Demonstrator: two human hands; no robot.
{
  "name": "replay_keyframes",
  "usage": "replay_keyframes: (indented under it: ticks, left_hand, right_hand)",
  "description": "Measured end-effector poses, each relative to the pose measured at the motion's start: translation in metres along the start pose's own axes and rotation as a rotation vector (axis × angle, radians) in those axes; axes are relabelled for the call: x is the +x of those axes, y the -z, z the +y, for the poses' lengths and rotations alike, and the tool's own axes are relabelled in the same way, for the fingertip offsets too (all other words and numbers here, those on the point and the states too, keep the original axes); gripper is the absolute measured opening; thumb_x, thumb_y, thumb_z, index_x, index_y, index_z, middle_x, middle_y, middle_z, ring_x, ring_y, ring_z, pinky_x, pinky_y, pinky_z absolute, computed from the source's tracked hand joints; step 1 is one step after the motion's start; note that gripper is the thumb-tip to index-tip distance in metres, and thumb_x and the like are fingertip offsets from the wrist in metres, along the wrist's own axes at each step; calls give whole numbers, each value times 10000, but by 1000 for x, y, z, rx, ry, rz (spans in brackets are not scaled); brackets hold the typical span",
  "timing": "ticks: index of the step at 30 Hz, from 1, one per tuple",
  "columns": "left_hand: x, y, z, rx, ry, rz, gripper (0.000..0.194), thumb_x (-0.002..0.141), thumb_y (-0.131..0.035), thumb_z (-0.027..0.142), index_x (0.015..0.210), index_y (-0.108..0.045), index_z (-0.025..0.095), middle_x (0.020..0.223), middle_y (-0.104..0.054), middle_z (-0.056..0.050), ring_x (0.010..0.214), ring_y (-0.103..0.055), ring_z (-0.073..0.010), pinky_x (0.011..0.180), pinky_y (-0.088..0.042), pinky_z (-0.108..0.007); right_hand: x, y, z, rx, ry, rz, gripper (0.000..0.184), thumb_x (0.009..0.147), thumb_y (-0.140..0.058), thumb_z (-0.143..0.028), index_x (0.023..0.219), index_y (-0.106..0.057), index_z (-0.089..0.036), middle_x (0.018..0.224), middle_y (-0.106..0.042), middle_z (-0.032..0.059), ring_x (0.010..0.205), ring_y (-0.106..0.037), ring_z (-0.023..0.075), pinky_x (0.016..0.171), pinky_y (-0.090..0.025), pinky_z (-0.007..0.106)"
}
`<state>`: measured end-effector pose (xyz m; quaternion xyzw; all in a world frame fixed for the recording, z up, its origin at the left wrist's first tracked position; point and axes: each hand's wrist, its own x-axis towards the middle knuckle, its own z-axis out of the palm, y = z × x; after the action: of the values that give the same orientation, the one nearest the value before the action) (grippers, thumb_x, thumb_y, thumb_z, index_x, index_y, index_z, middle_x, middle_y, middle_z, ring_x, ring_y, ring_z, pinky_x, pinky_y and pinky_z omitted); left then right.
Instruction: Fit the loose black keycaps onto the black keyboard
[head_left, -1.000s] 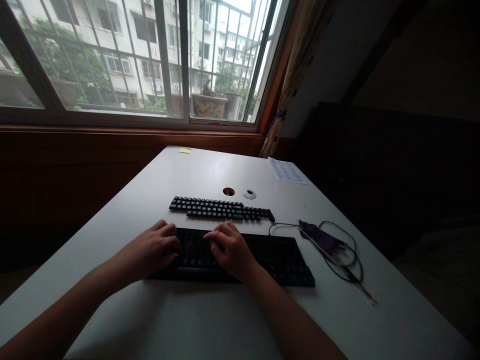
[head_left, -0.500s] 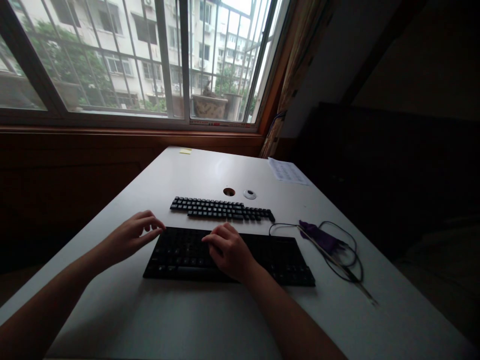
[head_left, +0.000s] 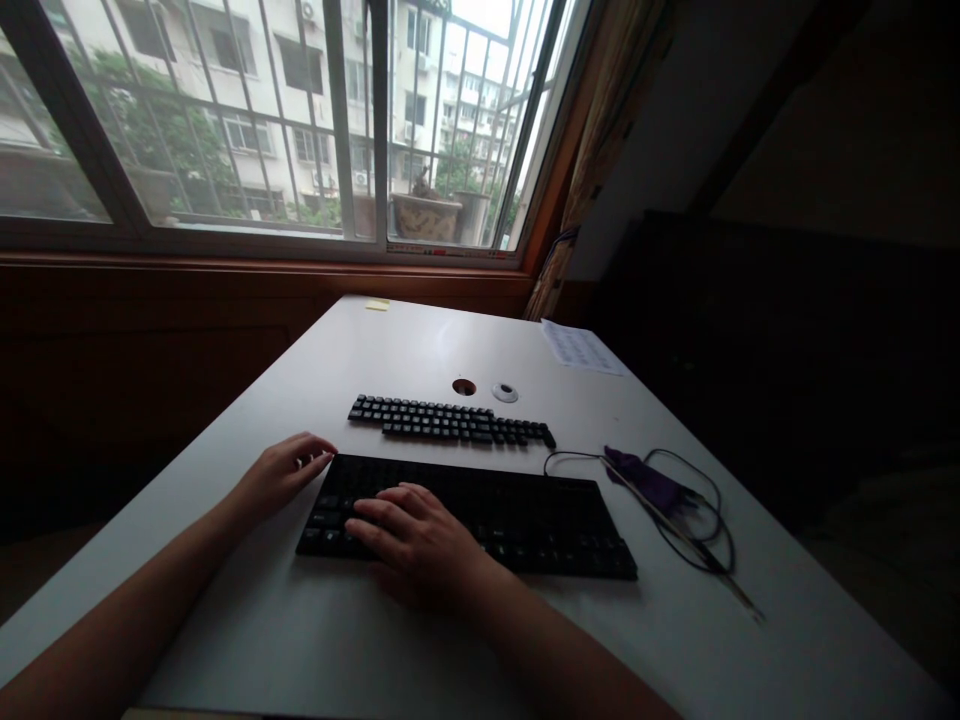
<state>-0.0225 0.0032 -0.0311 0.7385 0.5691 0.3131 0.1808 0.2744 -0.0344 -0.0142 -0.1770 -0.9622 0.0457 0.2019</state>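
A black keyboard (head_left: 536,510) lies flat on the white desk, several of its keycaps apparently off. At its upper left corner, my left hand (head_left: 289,468) has its thumb and fingertips drawn together against the edge. My right hand (head_left: 420,545) rests palm down over the left half and front edge, fingers stretched and slightly apart, covering the keys beneath. Just behind the keyboard, loose black keycaps (head_left: 439,420) stand in rows on the desk. Whether anything small sits under the right fingers is hidden.
Right of the keyboard lie a purple cloth (head_left: 649,482), a looped black cable (head_left: 724,500) and a thin stick-like tool (head_left: 739,592). Farther back are a desk hole (head_left: 464,387), its round cover (head_left: 505,393), a printed paper (head_left: 581,348) and a yellow note (head_left: 377,305).
My right hand has moved left and toward me across the keyboard, its curled fingers now stretched out. My left hand's fingers have closed together at the corner. The camera view has shifted slightly.
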Motion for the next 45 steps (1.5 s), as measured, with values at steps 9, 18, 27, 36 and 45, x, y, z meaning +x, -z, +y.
replay_keyframes:
  ticks: [9, 18, 27, 36, 45]
  left_hand:
    - [-2, 0, 0, 7, -27, 6, 376, 952, -522, 508, 1025, -726, 201, 902, -678, -48, 733, -632, -164, 669, -521, -272]
    - [-2, 0, 1, -3, -23, 3, 378, 952, -516, 507, 1039, -727, 206, 914, -683, -50, 731, -636, -165, 663, -523, -272]
    - [-2, 0, -1, 5, -26, 31, 364, 936, -532, 495, 1028, -744, 214, 901, -672, -53, 749, -631, -175, 664, -522, -277]
    - [-2, -1, -5, 21, -36, 26, 373, 943, -524, 498, 1052, -744, 217, 942, -672, -62, 783, -642, -179, 681, -531, -275]
    - [-2, 0, -5, 46, -45, 33, 401, 949, -512, 526, 1060, -752, 224, 941, -675, -66, 802, -642, -189, 722, -537, -292]
  right_hand:
    - [-1, -5, 2, 10, -49, -15, 547, 985, -568, -363, 1500, -412, -263, 1524, -516, 38, 1389, -407, 238, 1218, -240, 439]
    - [1, -3, -1, 108, -113, 9, 520, 951, -599, -352, 1436, -451, -238, 1483, -562, 57, 1376, -453, 202, 1235, -193, 430]
    - [2, -1, -2, 130, -136, 8, 494, 936, -610, -338, 1402, -474, -247, 1443, -599, 60, 1364, -471, 208, 1244, -161, 455]
    - [-2, -3, -1, -3, -60, -57, 606, 958, -601, -355, 1509, -368, -260, 1519, -512, 68, 1463, -337, 227, 1256, -154, 492]
    - [-1, -5, -1, 26, -98, -44, 586, 1009, -527, -377, 1539, -310, -256, 1561, -470, 58, 1472, -323, 220, 1262, -87, 497]
